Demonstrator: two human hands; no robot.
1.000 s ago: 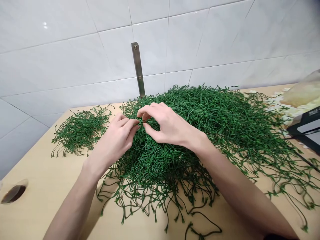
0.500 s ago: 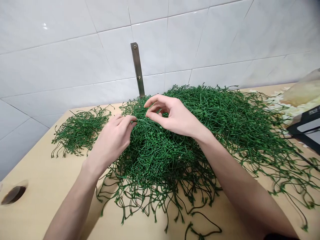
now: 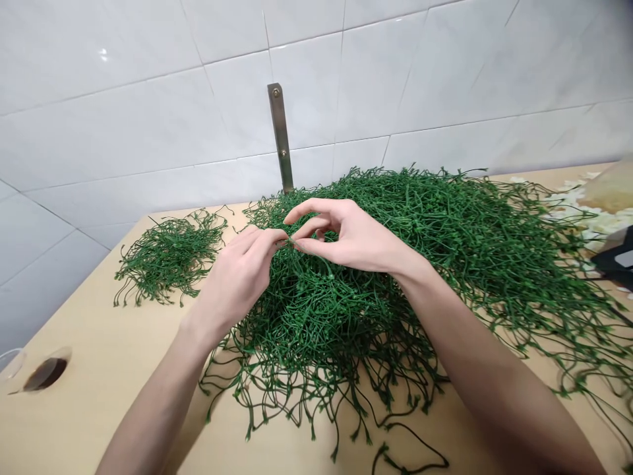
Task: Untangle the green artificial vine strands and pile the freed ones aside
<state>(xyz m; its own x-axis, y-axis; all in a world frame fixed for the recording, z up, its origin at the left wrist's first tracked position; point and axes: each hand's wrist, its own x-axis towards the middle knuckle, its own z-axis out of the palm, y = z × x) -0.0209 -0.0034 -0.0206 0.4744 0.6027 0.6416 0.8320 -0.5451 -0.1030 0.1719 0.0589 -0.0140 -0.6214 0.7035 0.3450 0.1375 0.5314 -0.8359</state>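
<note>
A large heap of thin green artificial flower stems (image 3: 321, 316), with small knobby tips, spreads over the table in front of me. Above it my two hands meet fingertip to fingertip. My left hand (image 3: 242, 274) is closed in a pinch on a stem end, its other fingers curled under. From the right, my right hand (image 3: 346, 234) brings thumb and a finger together on the same small green tip, while its index finger arches above. The stem between them is mostly hidden by the fingers.
A smaller pile of green stems (image 3: 171, 257) lies to the left. White petals (image 3: 568, 198) and a black object (image 3: 616, 260) sit at the right edge. A dark round hole (image 3: 47, 374) is in the table (image 3: 123, 356). A metal bracket (image 3: 280, 135) is fixed to the tiled wall (image 3: 148, 125) behind.
My left hand has moved right until its fingertips meet those of my right hand. The right thumb and finger have closed together. The view has shifted slightly left.
</note>
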